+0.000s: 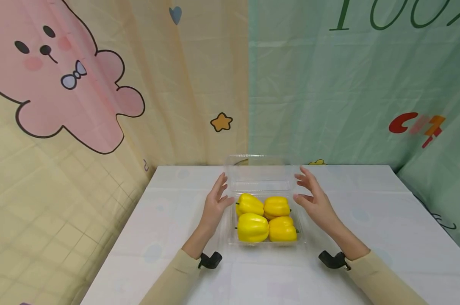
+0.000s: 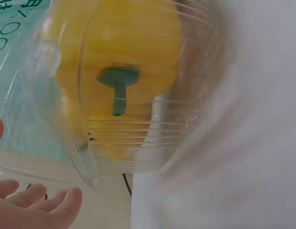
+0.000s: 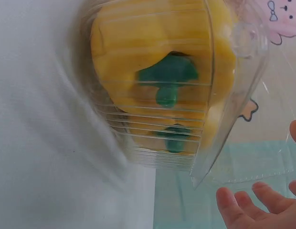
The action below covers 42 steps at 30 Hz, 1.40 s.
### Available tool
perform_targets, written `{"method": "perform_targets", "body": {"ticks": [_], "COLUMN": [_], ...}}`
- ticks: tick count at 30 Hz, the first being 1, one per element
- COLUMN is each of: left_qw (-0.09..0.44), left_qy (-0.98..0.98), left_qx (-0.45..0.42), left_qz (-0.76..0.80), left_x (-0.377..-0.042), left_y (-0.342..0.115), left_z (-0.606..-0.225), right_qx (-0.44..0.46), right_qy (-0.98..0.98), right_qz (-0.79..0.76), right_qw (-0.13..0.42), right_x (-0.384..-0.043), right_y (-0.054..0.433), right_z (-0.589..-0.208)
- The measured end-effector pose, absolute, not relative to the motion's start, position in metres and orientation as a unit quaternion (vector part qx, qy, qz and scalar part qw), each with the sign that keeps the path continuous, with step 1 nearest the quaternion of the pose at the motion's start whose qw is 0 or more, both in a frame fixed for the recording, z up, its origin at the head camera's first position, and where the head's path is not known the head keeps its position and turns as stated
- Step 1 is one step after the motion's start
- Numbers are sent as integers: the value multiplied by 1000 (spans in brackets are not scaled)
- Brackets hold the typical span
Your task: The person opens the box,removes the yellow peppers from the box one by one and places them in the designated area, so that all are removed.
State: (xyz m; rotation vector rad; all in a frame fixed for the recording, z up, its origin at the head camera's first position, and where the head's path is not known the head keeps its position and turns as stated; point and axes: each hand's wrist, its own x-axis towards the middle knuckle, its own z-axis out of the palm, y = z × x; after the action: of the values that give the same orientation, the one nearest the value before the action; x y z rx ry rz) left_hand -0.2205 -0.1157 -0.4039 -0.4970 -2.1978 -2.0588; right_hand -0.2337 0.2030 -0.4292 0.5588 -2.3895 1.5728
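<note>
A clear plastic clamshell box (image 1: 301,237) stands on the table with its lid (image 1: 260,174) raised at the back. Several yellow bell peppers (image 1: 253,228) fill the base in two rows. My left hand (image 1: 216,203) is beside the box's left edge, its fingers loosely spread near the lid. On the opposite side, my right hand (image 1: 317,203) mirrors it, palm facing inward. Both hands hold nothing. Through the ribbed side wall, the left wrist view shows a pepper (image 2: 138,33) with a green stem; two green stems appear in the right wrist view.
A white cloth covers the table (image 1: 157,245), whose far edge lies just behind the box. Printed curtains hang behind the table (image 1: 199,84) and at its right (image 1: 436,169). A small black device (image 1: 211,260) is strapped at each wrist.
</note>
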Motion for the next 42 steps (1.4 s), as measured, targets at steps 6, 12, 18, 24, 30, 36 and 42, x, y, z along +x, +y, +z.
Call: {"method": "perform_targets", "body": {"ticks": [6, 12, 18, 24, 30, 36, 42], "left_qw": [24, 11, 1, -4, -22, -23, -36], "left_qy": [-730, -733, -730, -733, -733, -728, -715], "left_qx": [-144, -138, -141, -146, -148, -150, -145], "left_qz": [-667, -666, -669, -665, -663, -669, -684], "left_x": [-224, -227, -230, -232, -242, -256, -258], "left_y": [-115, -117, -119, -120, -122, -124, -124], "left_z": [-407, -412, -416, -417, -431, -453, -461], "right_qx": [185, 179, 179, 183, 193, 198, 196], "right_qy": [-825, -829, -833, -827, -819, -815, -810], "right_qz": [524, 522, 518, 528, 537, 542, 552], "right_qw": [103, 90, 77, 63, 48, 48, 33], "right_x": [-238, -239, -241, -243, -245, -247, -245], "right_y": [204, 204, 204, 205, 206, 207, 206], "right_z": [-437, -440, -448, -453, -455, -459, -462]}}
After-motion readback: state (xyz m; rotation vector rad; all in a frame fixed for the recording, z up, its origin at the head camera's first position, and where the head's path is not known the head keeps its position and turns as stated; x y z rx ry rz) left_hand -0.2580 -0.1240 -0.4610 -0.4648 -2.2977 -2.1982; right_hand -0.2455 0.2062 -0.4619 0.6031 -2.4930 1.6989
